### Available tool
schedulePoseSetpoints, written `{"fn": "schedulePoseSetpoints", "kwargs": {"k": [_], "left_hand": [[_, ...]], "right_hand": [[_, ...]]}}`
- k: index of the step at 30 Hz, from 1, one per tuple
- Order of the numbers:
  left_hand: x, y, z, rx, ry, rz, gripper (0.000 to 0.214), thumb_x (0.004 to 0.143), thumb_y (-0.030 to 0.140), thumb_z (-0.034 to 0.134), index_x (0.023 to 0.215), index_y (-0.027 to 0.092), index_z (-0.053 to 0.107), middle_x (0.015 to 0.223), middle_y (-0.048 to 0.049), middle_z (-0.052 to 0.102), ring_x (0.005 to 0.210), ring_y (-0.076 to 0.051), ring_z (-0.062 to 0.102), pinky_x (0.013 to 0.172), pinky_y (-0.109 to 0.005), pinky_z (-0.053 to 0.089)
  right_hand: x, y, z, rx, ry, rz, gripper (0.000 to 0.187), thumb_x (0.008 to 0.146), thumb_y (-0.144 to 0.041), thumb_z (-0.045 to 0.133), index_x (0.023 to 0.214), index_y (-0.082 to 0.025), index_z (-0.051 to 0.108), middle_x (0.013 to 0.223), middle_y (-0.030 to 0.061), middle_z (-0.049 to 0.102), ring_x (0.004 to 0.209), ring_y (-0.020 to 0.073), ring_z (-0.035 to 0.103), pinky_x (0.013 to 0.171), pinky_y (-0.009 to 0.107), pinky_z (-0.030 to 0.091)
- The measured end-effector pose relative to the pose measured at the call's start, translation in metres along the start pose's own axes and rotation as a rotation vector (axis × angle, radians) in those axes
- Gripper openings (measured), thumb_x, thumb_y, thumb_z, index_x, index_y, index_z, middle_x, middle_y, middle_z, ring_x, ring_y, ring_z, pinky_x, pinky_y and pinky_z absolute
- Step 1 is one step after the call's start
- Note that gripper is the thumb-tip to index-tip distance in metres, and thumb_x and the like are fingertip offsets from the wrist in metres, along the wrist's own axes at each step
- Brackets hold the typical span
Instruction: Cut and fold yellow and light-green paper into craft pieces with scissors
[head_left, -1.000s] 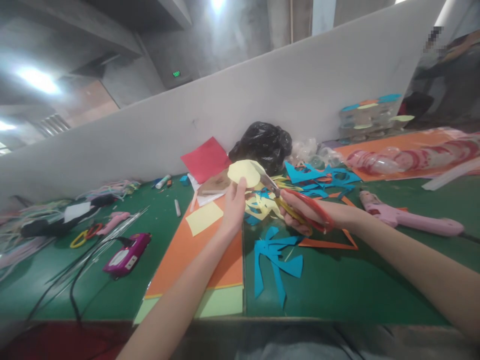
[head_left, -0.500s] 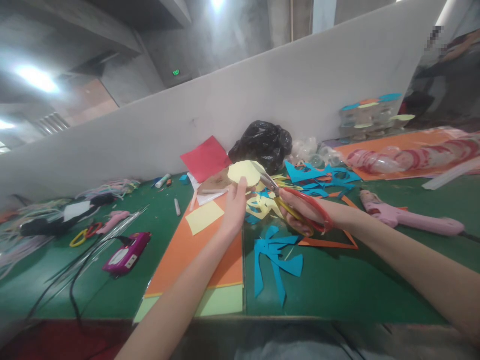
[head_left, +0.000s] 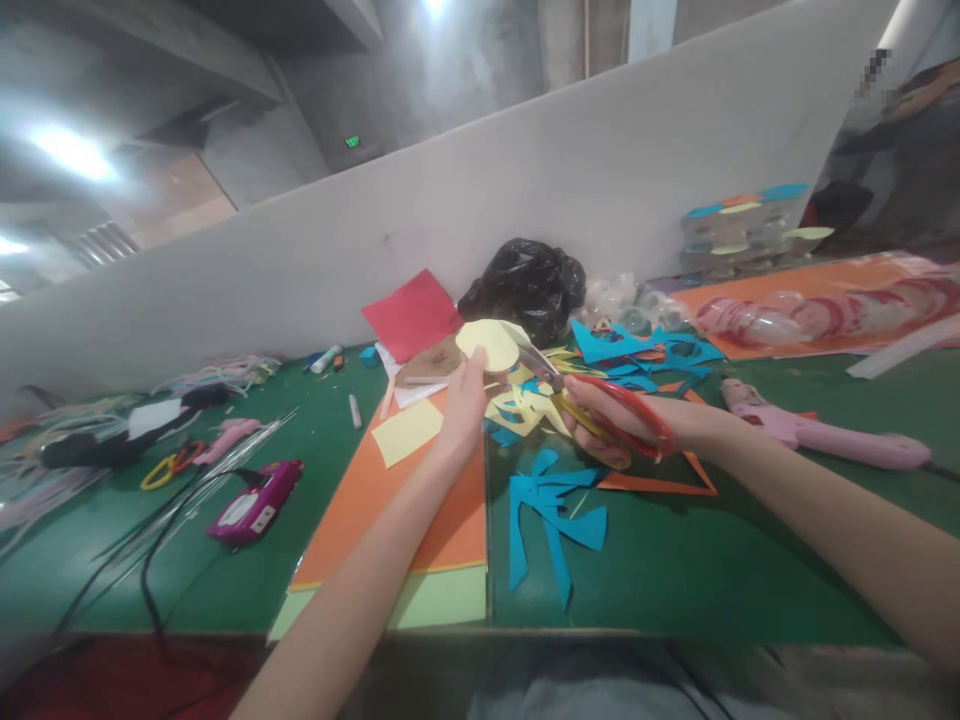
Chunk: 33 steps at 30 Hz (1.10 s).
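Observation:
Between the thumb and fingers of my left hand [head_left: 469, 395] is a rounded piece of pale yellow paper [head_left: 491, 343], held up above the table. My right hand [head_left: 596, 415] grips scissors [head_left: 634, 415] with red and yellow handles. Their blades meet the right edge of the yellow paper. Below the hands lie yellow paper scraps [head_left: 529, 408] and blue paper offcuts [head_left: 555, 510]. A yellow paper rectangle [head_left: 407, 433] rests on the orange sheet [head_left: 390, 525], left of my left hand.
A pink glue gun [head_left: 825, 438] lies at the right. A purple power socket [head_left: 255, 503] with black cables sits at the left. Behind the hands are a black plastic bag [head_left: 525, 285], a red sheet [head_left: 412, 315] and a low white partition [head_left: 300, 260]. A person stands far right.
The scissors and my right hand have shifted slightly right, and the handles look a little wider apart. The yellow paper has turned slightly in my left hand.

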<state>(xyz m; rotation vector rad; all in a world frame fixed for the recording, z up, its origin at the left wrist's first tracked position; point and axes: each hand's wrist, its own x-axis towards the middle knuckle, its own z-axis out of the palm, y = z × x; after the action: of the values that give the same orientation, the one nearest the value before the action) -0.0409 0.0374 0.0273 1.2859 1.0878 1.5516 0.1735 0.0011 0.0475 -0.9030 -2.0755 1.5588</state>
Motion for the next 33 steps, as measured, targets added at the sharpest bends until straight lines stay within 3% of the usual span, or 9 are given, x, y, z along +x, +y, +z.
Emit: {"fn": "schedulePoseSetpoints", "kwargs": {"k": [13, 19, 22, 33], "left_hand": [[0.004, -0.002, -0.002, -0.029, -0.01, -0.022, 0.041, 0.087, 0.056, 0.057, 0.095, 0.017, 0.066, 0.096, -0.0093, 0.068, 0.084, -0.019, 0.064, 0.071, -0.033, 0.055], [0.0, 0.003, 0.004, -0.063, 0.014, -0.087, 0.041, 0.085, 0.057, 0.061, 0.087, 0.016, 0.065, 0.075, -0.0049, 0.064, 0.075, -0.018, 0.062, 0.074, -0.034, 0.055], [-0.002, 0.006, 0.005, -0.081, 0.025, -0.103, 0.04, 0.085, 0.056, 0.061, 0.086, 0.017, 0.065, 0.076, -0.0049, 0.064, 0.075, -0.018, 0.062, 0.073, -0.034, 0.055], [-0.002, 0.002, 0.007, -0.099, 0.032, -0.147, 0.044, 0.086, 0.059, 0.058, 0.083, 0.015, 0.065, 0.07, -0.0041, 0.062, 0.07, -0.016, 0.061, 0.07, -0.031, 0.054]], "right_hand": [[0.007, 0.006, 0.004, -0.013, 0.04, 0.014, 0.064, 0.089, -0.083, 0.03, 0.07, -0.022, 0.039, 0.049, -0.003, 0.042, 0.041, 0.0107, 0.04, 0.04, 0.023, 0.036], [0.012, 0.009, 0.006, 0.02, 0.077, 0.101, 0.066, 0.09, -0.083, 0.025, 0.067, -0.022, 0.038, 0.047, -0.0027, 0.042, 0.039, 0.0096, 0.039, 0.039, 0.022, 0.037], [0.013, 0.012, 0.005, 0.015, 0.07, 0.081, 0.067, 0.09, -0.084, 0.025, 0.066, -0.022, 0.039, 0.048, -0.0019, 0.043, 0.038, 0.0101, 0.04, 0.038, 0.023, 0.036], [0.008, -0.01, 0.014, 0.019, 0.144, 0.203, 0.066, 0.095, -0.076, 0.028, 0.06, -0.021, 0.038, 0.044, -0.0011, 0.043, 0.037, 0.0093, 0.04, 0.039, 0.023, 0.038]]}}
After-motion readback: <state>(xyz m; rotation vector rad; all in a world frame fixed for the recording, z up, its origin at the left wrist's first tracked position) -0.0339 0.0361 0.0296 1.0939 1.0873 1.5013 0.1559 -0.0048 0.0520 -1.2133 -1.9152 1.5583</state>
